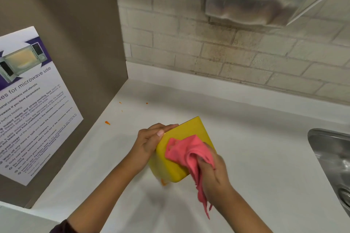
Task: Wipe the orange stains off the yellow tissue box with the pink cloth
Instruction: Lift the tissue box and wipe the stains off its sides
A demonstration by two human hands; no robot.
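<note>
Over the white counter [246, 138], my left hand [149, 143] clamps the yellow tissue box [170, 164] tilted w/ its broad face up, so my right hand [214, 172], fisted round the pink cloth [186, 151], can scrub it (orange smear [163, 182] at bottom edge).

Sink [333, 159] cut off at right
</note>
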